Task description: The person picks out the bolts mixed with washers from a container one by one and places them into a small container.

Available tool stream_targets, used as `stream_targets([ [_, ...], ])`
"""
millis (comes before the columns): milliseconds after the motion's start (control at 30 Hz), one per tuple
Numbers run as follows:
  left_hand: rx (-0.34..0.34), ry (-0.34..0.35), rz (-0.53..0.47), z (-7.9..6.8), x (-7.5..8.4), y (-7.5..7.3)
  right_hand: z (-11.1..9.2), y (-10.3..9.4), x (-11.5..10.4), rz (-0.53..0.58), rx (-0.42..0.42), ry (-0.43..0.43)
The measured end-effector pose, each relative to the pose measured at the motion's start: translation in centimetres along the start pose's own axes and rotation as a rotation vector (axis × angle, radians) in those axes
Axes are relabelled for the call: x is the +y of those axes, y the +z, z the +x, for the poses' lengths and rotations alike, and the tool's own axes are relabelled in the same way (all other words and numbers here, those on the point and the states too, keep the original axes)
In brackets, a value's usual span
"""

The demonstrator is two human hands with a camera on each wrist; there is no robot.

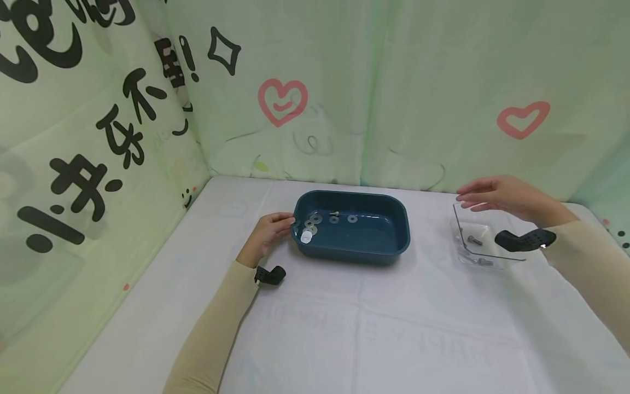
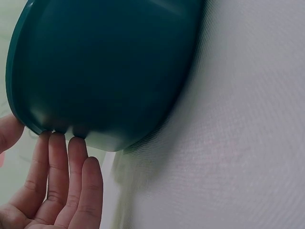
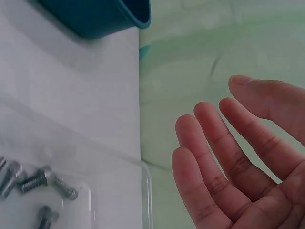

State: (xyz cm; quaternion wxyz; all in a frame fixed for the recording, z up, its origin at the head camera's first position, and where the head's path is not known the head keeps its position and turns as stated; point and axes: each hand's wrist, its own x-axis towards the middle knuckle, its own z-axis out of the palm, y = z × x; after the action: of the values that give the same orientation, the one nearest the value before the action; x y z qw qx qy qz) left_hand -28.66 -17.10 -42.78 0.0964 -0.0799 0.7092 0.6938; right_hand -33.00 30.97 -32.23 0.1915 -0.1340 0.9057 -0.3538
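My left hand (image 1: pixel 268 234) is at the left end of a dark blue rectangular tub (image 1: pixel 379 232). In the left wrist view its thumb (image 2: pixel 8 133) and fingertips pinch the tub's rim. Inside the tub lie several flat washers (image 1: pixel 352 219), a small bolt (image 1: pixel 334 213) and a white round piece (image 1: pixel 306 236) near the left end. My right hand (image 1: pixel 507 196) hovers over the far edge of a clear plastic box (image 1: pixel 492 255), fingers relaxed and apart, holding nothing. Metal bolts (image 3: pixel 62 185) lie in that box, partly hidden by the right forearm's wristband in the head view.
A white cloth covers the table (image 1: pixel 334 317). Pale green printed curtains (image 1: pixel 418 98) stand behind it and along the left. Both wrists carry black bands, the left one (image 1: pixel 270 275) close to the tabletop. The clear box stands right of the tub, with a gap between.
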Motion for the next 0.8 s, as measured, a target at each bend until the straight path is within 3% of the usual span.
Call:
stream_targets([
  [433,0.002,-0.002,0.008,0.0,0.0,0.0,3.5,3.6,-6.5,0.053,-0.013,-0.076],
  [800,0.006,-0.004,0.005,0.1,-0.1,0.0,6.2,6.8,-10.3,0.091,-0.076,-0.143],
])
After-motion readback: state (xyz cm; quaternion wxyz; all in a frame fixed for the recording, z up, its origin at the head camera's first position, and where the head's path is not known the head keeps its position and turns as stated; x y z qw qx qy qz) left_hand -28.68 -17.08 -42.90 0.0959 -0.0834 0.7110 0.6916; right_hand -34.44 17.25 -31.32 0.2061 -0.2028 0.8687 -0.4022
